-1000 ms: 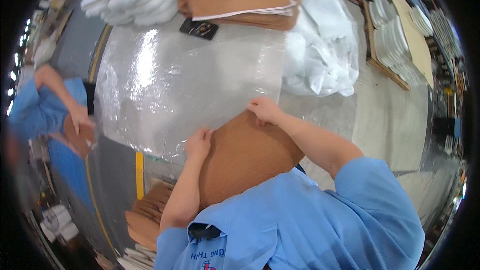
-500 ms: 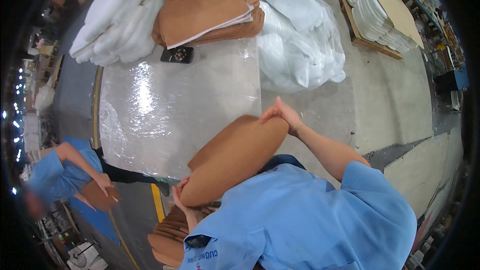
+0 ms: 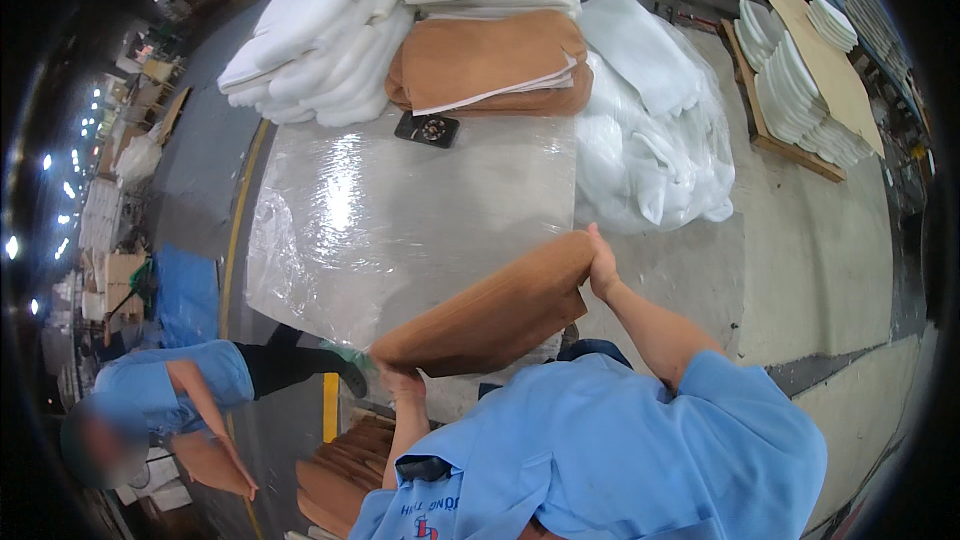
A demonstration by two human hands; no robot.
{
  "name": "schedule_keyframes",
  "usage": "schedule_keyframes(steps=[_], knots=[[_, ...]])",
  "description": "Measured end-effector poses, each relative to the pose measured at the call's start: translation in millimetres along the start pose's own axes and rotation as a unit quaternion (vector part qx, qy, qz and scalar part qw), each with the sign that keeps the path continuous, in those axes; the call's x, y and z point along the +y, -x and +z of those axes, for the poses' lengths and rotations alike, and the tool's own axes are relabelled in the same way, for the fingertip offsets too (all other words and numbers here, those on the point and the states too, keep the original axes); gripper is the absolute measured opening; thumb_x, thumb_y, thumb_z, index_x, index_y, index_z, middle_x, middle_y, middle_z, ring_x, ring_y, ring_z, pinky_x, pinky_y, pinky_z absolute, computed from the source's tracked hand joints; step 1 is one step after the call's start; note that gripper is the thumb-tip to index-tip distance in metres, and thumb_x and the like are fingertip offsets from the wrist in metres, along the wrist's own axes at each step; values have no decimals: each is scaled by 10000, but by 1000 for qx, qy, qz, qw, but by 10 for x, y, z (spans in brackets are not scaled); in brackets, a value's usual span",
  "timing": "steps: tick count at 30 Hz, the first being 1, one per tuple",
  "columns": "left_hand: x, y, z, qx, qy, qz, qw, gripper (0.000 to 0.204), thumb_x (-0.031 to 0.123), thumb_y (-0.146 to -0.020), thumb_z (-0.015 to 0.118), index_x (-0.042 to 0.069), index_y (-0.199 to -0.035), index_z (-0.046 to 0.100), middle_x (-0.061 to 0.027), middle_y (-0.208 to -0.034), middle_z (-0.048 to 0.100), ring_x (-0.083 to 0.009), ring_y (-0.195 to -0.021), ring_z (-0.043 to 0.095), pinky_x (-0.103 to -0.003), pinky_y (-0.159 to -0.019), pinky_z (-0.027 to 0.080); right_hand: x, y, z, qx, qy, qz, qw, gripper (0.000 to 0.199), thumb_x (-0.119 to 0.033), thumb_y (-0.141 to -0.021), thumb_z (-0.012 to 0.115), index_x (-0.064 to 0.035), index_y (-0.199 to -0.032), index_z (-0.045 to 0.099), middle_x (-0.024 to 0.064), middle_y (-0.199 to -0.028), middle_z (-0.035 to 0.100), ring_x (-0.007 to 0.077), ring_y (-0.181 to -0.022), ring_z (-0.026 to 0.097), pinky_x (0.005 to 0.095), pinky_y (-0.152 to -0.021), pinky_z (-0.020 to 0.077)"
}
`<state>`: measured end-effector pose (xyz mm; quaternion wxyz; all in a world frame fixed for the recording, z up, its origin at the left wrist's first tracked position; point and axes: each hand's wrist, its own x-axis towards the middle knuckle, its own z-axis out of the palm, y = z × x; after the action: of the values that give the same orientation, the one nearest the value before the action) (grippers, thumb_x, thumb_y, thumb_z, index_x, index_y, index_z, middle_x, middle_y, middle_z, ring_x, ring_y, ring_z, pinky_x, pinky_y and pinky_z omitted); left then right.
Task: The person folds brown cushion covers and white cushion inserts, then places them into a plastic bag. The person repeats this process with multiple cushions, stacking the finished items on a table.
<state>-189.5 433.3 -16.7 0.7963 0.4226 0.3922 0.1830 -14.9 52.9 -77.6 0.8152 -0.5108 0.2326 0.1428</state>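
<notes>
A brown fabric-covered pad (image 3: 490, 310) is held in front of my body over the near edge of a plastic-wrapped table (image 3: 430, 200). My right hand (image 3: 603, 265) grips its far right end, the thumb up along the edge. At the near left end, my left hand (image 3: 402, 381) holds the pad from beneath, its fingers mostly hidden. The pad slants from lower left to upper right, its lower edge hanging toward me. Below my left forearm stands a pile of similar brown pads (image 3: 345, 470). Flat brown covers (image 3: 490, 60) with a white edge showing lie stacked at the table's far side.
A black phone-like device (image 3: 427, 130) lies before the brown stack. White padding (image 3: 310, 40) is piled behind, and a plastic-wrapped white bundle (image 3: 655, 130) stands right. A pallet (image 3: 790, 145) carries curved white pieces. At left, a co-worker in blue (image 3: 190, 380) holds a brown piece.
The pad has turned in my hands, its broad face tipping so that a fold hangs toward me. My view has shifted, and the co-worker's hands have moved along their brown piece.
</notes>
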Motion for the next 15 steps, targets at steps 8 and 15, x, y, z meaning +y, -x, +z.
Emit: schedule_keyframes(steps=[8, 15], knots=[[368, -152, 239, -95, 0, 67, 993, 567, 498, -1144, 336, 63, -1395, 599, -116, -1389, 642, -259, -1318, 547, -420, -1147, 388, -407, 27, 197, 17, -77, -61, 995, 603, -568, -1112, 416, -71, -1038, 751, 29, -1066, 735, 162, -1015, 645, 348, -925, 483], [580, -68, 864, -134, -181, 188, 956, 392, 345, -1116, 502, 26, -1207, 711, -108, -1334, 657, -223, -1231, 575, -384, -1091, 417, -722, 47, 136, -71, 16, -143, 987, 679, -605, -1106, 370, -37, -1021, 732, 118, -1217, 732, 221, -1197, 615, 394, -1106, 408]])
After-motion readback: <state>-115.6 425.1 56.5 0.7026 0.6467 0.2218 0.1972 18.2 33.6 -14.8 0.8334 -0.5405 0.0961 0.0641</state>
